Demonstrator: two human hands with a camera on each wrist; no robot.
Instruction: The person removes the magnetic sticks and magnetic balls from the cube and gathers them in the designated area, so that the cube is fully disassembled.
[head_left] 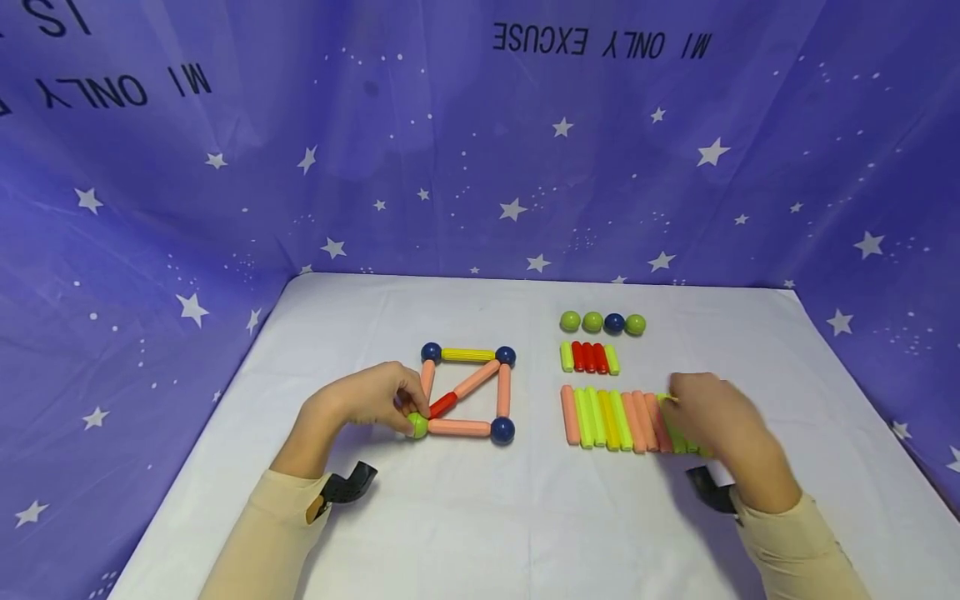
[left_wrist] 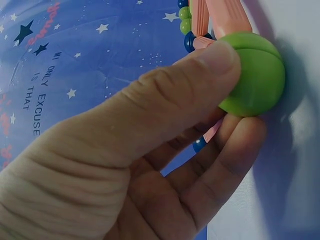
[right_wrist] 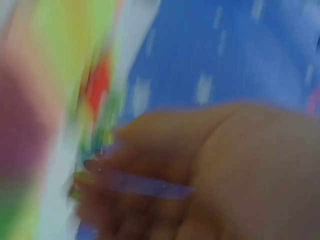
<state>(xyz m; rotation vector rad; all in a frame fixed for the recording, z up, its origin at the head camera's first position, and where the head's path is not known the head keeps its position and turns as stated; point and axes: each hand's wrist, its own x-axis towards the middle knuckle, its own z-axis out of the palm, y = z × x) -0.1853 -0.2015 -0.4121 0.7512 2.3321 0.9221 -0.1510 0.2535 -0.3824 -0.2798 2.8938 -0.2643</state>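
Indoors, rods (head_left: 621, 421) on white tabletop (head_left: 480, 517), starry backdrop (head_left: 450, 167)

Rods (head_left: 622, 421) and balls (head_left: 592, 322) on apparently cloth-covered tabletop (head_left: 465, 517)

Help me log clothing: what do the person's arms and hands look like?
The left sleeve and right sleeve are long and beige; a curved black piece juts from each. The left hand and right hand wear no gloves.

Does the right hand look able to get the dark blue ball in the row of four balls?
Probably yes: nothing tall stands between the right hand and the dark blue ball, though green balls sit close on both sides.
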